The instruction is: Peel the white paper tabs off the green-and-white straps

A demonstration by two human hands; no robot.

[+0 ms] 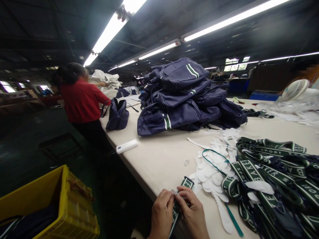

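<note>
Pinching strap (both hands)

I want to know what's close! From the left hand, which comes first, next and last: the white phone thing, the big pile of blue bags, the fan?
From the left hand:
1. White phone-like thing, up and left on the table edge.
2. Pile of blue bags, mid-table, farther back.
3. Fan, far right, at the back.

Green strap (white lettering); navy bags; yellow crate.
</note>
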